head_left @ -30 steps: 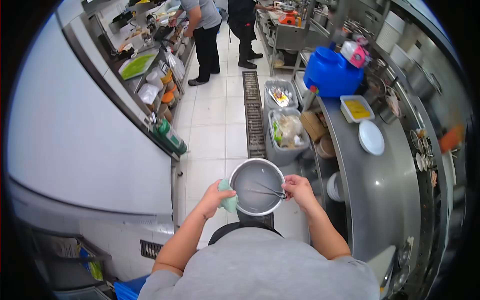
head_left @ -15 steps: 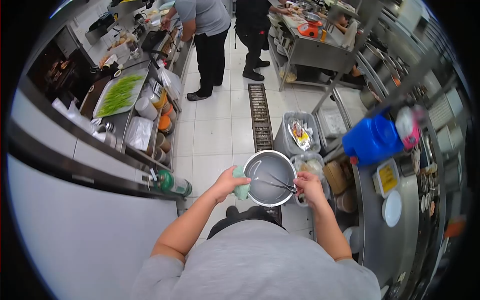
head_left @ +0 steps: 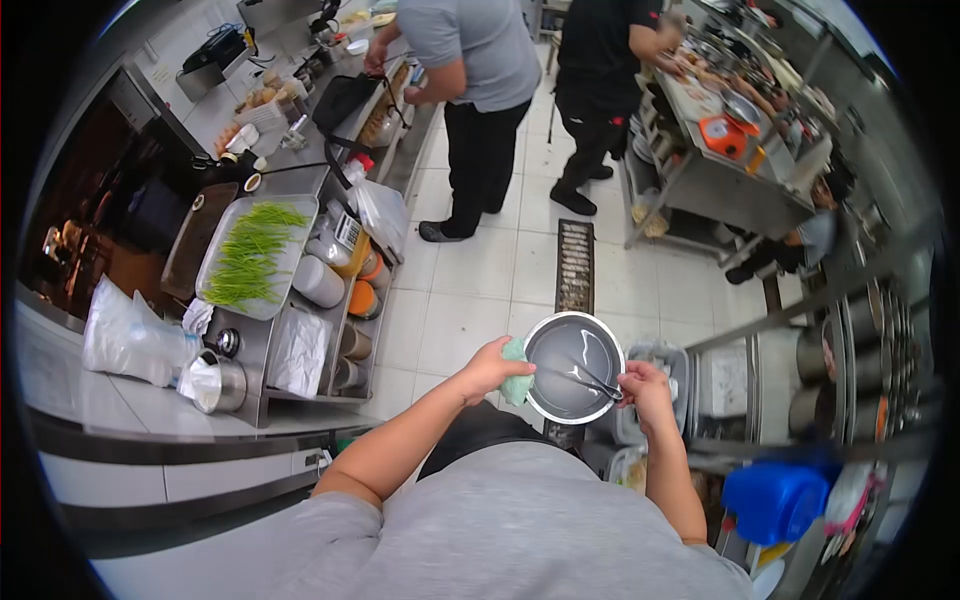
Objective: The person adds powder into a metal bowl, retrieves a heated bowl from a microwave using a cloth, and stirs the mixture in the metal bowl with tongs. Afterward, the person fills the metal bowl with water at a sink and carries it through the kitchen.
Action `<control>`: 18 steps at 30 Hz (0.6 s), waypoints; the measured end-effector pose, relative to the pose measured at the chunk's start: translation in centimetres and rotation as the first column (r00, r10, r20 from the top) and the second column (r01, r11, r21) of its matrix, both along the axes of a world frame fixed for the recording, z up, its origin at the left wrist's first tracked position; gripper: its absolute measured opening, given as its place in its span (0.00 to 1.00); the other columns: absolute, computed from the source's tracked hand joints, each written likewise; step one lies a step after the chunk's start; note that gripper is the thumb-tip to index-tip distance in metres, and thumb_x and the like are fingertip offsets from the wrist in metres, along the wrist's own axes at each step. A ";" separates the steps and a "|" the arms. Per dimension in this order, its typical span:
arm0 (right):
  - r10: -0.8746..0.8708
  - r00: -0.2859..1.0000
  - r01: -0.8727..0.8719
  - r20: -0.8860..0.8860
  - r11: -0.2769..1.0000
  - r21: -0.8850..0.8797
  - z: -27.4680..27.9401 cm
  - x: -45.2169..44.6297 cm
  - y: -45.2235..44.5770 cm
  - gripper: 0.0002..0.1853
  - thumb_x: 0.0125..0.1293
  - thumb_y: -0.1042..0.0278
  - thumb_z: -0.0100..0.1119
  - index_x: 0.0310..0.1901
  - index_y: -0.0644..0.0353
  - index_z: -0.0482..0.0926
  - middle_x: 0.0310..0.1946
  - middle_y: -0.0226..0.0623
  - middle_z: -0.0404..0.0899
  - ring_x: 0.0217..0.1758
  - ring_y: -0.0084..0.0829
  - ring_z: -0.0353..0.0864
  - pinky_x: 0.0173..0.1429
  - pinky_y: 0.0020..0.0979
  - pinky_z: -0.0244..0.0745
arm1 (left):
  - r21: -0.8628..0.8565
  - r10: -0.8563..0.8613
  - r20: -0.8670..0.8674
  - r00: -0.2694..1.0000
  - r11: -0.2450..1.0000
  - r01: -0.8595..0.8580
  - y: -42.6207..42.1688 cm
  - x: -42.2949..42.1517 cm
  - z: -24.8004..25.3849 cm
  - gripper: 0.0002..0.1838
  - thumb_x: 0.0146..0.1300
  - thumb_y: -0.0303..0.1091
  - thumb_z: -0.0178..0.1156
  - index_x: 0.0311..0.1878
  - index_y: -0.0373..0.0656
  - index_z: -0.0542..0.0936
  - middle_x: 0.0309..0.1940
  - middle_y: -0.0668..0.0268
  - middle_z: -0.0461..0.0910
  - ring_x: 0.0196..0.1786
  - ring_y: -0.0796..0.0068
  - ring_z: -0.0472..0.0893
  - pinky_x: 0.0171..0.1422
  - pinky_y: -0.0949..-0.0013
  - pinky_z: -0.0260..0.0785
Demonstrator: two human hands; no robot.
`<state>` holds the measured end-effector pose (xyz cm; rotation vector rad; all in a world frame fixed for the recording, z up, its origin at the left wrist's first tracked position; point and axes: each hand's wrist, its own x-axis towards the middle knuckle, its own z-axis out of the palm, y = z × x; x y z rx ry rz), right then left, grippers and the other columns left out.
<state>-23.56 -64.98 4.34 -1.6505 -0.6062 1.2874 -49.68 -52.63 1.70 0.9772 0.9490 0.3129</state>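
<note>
A round metal bowl [head_left: 555, 404] with cloudy liquid in it is held in front of my body. My left hand [head_left: 488, 372] is closed on the bowl's left side, with a pale green cloth [head_left: 516, 372] between palm and rim. On the opposite side, my right hand [head_left: 648, 392] grips the rim, its fingers at the handle end of a long metal utensil [head_left: 592, 382]. That utensil lies partly in the liquid, and its exact kind is hard to make out.
Left, a steel counter holds a tray [head_left: 212, 288] of green stalks [head_left: 255, 250], jars and a metal pot [head_left: 217, 385]. Two people [head_left: 480, 100] stand ahead beside a floor drain [head_left: 575, 265]. Right are plastic tubs [head_left: 680, 385], a shelf rack and a blue container [head_left: 778, 500].
My view has turned left and moved forward, so the left counter and the people appear nearer. Both hands still hold the bowl, the cloth and utensil with it.
</note>
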 end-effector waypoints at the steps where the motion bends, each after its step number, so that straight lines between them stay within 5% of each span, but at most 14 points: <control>1: 0.004 1.000 -0.004 -0.002 1.000 -0.011 0.5 0.3 2.6 0.10 0.58 0.76 0.55 0.42 0.69 0.75 0.21 0.29 0.74 0.19 0.18 0.71 0.21 0.21 0.71 | 0.035 0.048 0.019 0.999 0.998 -0.049 2.3 0.4 0.0 0.37 0.50 0.31 0.67 0.59 0.29 0.59 0.45 0.56 0.74 0.46 0.69 0.76 0.50 0.68 0.69; 3: -0.004 1.000 0.004 0.022 1.000 0.003 0.8 0.5 7.1 0.11 0.58 0.77 0.55 0.42 0.70 0.75 0.21 0.29 0.74 0.19 0.19 0.71 0.21 0.21 0.71 | 0.093 0.123 0.047 0.991 0.987 -0.127 6.3 0.9 -0.5 0.21 0.51 0.29 0.66 0.47 0.36 0.70 0.36 0.63 0.77 0.39 0.75 0.77 0.44 0.70 0.70; 18: -0.077 0.994 0.073 0.078 0.996 0.052 1.1 8.3 35.6 0.12 0.58 0.77 0.55 0.43 0.71 0.75 0.21 0.29 0.74 0.17 0.19 0.70 0.20 0.21 0.69 | 0.002 -0.007 0.109 0.994 1.000 0.007 36.2 9.2 1.3 0.21 0.53 0.31 0.64 0.49 0.36 0.71 0.40 0.62 0.77 0.41 0.74 0.78 0.48 0.69 0.70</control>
